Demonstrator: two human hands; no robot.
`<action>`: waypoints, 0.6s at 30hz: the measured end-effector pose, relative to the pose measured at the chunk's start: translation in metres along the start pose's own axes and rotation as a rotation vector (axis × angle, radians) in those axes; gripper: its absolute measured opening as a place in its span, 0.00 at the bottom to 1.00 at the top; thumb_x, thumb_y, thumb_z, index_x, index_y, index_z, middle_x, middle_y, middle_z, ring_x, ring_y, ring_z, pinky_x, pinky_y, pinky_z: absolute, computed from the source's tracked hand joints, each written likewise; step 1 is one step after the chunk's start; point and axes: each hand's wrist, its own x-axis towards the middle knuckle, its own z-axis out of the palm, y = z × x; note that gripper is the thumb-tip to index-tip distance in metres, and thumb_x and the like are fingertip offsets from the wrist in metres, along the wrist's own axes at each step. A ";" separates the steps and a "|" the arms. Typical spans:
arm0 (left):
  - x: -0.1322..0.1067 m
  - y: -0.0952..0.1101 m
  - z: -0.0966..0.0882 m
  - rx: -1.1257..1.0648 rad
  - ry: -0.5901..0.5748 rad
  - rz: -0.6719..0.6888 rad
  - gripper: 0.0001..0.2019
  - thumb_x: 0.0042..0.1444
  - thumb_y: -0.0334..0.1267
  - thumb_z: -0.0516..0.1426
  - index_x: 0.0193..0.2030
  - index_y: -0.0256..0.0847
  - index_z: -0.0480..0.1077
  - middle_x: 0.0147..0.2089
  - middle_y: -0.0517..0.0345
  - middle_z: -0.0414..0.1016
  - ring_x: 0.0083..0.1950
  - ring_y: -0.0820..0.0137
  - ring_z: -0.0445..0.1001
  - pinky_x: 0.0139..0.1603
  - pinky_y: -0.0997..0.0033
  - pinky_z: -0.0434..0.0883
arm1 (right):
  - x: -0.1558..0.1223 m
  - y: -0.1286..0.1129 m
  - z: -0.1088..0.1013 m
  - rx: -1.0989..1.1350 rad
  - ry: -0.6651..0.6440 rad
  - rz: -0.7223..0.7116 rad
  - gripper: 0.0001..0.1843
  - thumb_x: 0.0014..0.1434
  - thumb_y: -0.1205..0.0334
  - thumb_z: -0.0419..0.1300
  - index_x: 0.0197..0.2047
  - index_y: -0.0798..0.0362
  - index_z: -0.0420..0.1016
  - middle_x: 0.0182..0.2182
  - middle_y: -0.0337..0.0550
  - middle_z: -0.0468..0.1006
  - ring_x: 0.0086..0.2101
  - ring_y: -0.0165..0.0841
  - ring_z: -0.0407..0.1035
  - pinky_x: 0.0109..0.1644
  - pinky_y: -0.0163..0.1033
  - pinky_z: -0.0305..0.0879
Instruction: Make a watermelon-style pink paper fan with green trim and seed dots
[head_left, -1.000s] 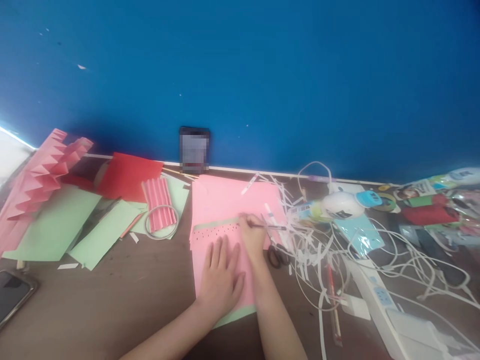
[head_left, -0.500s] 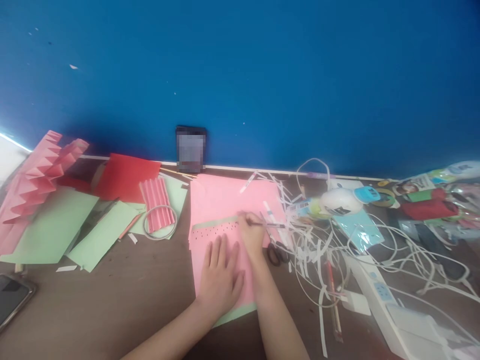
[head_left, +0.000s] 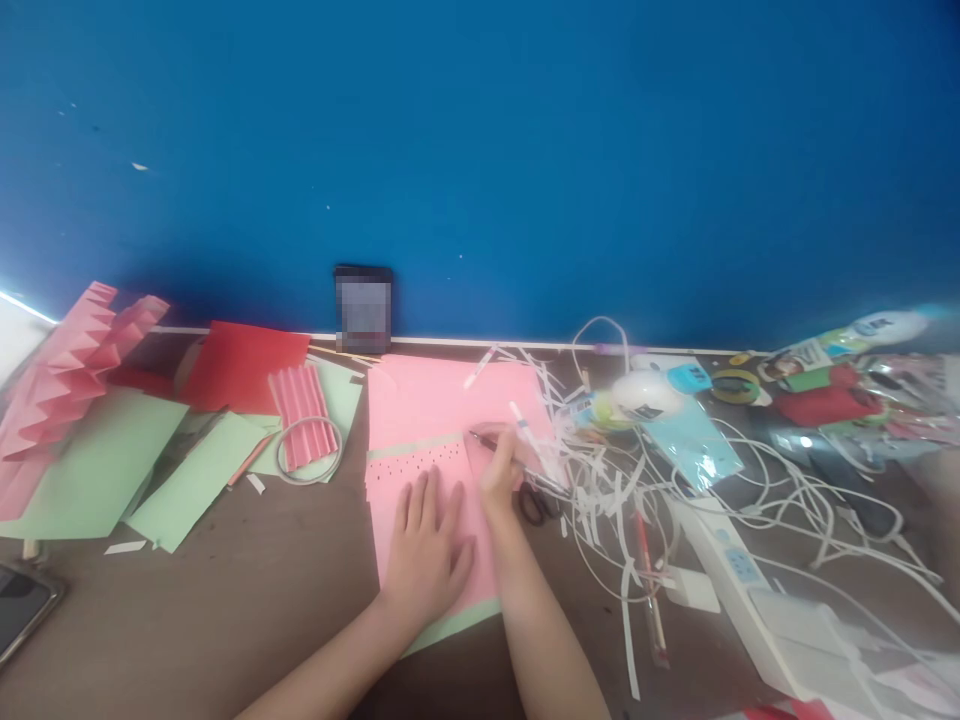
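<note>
My left hand point(head_left: 424, 555) lies flat on a pink paper sheet point(head_left: 480, 575), its fingers spread below rows of small dark marks. A green band of paper runs above those marks, and green paper point(head_left: 448, 630) shows under the sheet's near edge. In my right hand point(head_left: 501, 475) a dark pen point(head_left: 486, 440) is gripped, its tip pointing left just above the paper near the right end of the marks. Whether the tip touches the paper I cannot tell. Beside my right hand lie dark-handled scissors point(head_left: 534, 506). A larger pink sheet point(head_left: 427, 390) spreads out behind.
Pleated pink paper point(head_left: 304, 418) under a ring point(head_left: 337, 455), green sheets point(head_left: 97, 465) and red paper point(head_left: 244, 365) lie left. To the right are white paper strips, tangled cables, a glue bottle point(head_left: 649, 395) and a power strip point(head_left: 731, 560). A phone point(head_left: 26, 610) sits at far left.
My right hand has lifted slightly off the marks, and the pen's tip now shows to its left. My left hand stays flat on the sheet. The whole view has shifted a little.
</note>
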 end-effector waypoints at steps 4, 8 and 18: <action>0.004 -0.006 -0.003 -0.074 0.052 -0.010 0.23 0.54 0.41 0.51 0.56 0.40 0.61 0.62 0.46 0.54 0.61 0.52 0.53 0.55 0.50 0.56 | 0.001 0.003 0.001 0.057 0.026 0.034 0.32 0.60 0.44 0.32 0.24 0.53 0.67 0.18 0.38 0.67 0.22 0.30 0.64 0.29 0.36 0.61; 0.017 -0.037 -0.011 -0.211 0.174 -0.086 0.14 0.54 0.34 0.49 0.46 0.44 0.69 0.49 0.55 0.71 0.49 0.62 0.65 0.48 0.58 0.63 | 0.002 0.003 0.003 0.154 0.021 0.133 0.30 0.59 0.41 0.32 0.29 0.52 0.66 0.12 0.32 0.57 0.15 0.28 0.56 0.23 0.34 0.56; 0.044 -0.095 -0.023 -0.115 0.222 -0.253 0.12 0.53 0.38 0.51 0.43 0.43 0.71 0.35 0.54 0.75 0.38 0.60 0.68 0.39 0.61 0.63 | 0.001 0.000 0.006 0.187 -0.094 0.181 0.26 0.59 0.43 0.35 0.30 0.51 0.64 0.13 0.31 0.58 0.12 0.25 0.51 0.20 0.32 0.54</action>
